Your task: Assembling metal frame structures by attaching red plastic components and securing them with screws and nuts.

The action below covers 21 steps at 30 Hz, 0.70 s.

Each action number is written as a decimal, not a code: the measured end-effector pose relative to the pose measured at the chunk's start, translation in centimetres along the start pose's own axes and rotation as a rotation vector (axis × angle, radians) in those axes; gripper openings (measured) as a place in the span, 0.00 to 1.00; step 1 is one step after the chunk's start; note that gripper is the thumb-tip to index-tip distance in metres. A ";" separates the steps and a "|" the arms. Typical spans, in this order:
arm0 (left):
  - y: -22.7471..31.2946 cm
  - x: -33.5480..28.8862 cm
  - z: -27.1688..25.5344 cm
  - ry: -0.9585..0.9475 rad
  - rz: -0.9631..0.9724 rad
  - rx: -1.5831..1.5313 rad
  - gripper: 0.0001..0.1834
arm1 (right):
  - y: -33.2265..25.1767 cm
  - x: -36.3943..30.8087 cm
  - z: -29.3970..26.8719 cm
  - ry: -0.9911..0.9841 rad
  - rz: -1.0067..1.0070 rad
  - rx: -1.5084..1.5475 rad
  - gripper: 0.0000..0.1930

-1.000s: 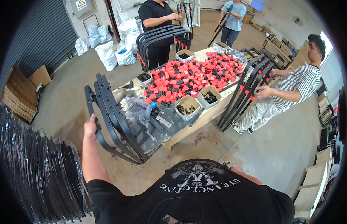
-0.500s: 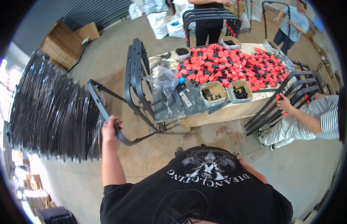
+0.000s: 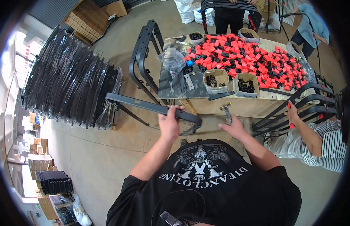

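Note:
My left hand [image 3: 169, 123] is wrapped round the flat bar of a black metal frame [image 3: 145, 105]. The frame is U-shaped, tilted, and held off the floor in front of me. To its right, my right hand [image 3: 235, 129] holds a small dark thing with yellow bits [image 3: 226, 112]; blur hides its kind. That hand's thumb points toward the near end of the frame, with a gap between them. Just ahead stands a workbench [image 3: 216, 104] with a heap of red and black plastic pieces [image 3: 243, 58] on top.
Upright black frames [image 3: 139, 62] lean at the bench's left end. Boxes of small black parts [image 3: 215, 81] and a wrench [image 3: 171, 87] lie on the bench. A wrapped stack [image 3: 69, 79] stands left. At right, a person in stripes [image 3: 331, 145] grips several frames; others stand behind the bench.
My left hand has brought the frame rightward, in front of me, its bar now nearly level. My right hand has come up into view with the small dark thing. The view has shifted.

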<state>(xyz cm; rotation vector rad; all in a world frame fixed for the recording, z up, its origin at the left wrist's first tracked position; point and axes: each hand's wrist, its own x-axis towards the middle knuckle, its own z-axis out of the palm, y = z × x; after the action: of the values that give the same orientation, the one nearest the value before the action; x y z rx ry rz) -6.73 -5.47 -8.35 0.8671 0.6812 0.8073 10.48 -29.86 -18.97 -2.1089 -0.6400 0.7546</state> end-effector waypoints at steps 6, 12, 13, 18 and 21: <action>-0.6 -3.6 1.1 -0.087 -0.091 -0.031 0.10 | -10.4 -0.7 -2.8 -0.021 -0.328 0.048 0.48; 0.9 -5.1 -1.3 -0.143 -0.132 -0.012 0.09 | -11.1 -0.4 -0.9 -0.009 -0.504 -0.171 0.47; 1.3 -5.3 -1.5 -0.155 -0.169 -0.017 0.09 | -11.8 -0.6 -0.3 -0.020 -0.487 -0.208 0.46; 2.0 -4.4 -3.8 -0.245 -0.247 -0.006 0.10 | -14.5 -0.7 2.0 -0.016 -0.532 -0.267 0.28; 7.1 -4.9 -5.5 -0.268 -0.482 0.597 0.20 | -12.6 0.2 0.8 0.006 -0.486 -0.267 0.29</action>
<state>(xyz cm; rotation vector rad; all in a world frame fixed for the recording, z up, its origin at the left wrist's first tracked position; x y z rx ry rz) -16.00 -4.58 -3.96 1.2530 0.8607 0.0379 7.73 -22.29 -9.28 -2.0598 -1.2487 0.4046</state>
